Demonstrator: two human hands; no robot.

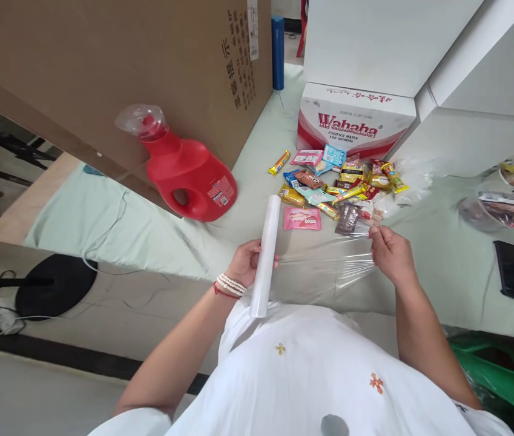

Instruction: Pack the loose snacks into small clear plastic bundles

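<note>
My left hand is closed around a white roll of cling film held upright in front of my body. A clear sheet of film is stretched from the roll to the right. My right hand pinches the free edge of that sheet. Just beyond the film lies a pile of several wrapped snacks on the pale green cloth, including a pink wafer pack and a brown packet.
A red detergent jug lies left of the snacks against a large cardboard box. A Wahaha water carton stands behind the pile, under white boxes. A black phone and bagged snacks sit at the right. A green stool is lower right.
</note>
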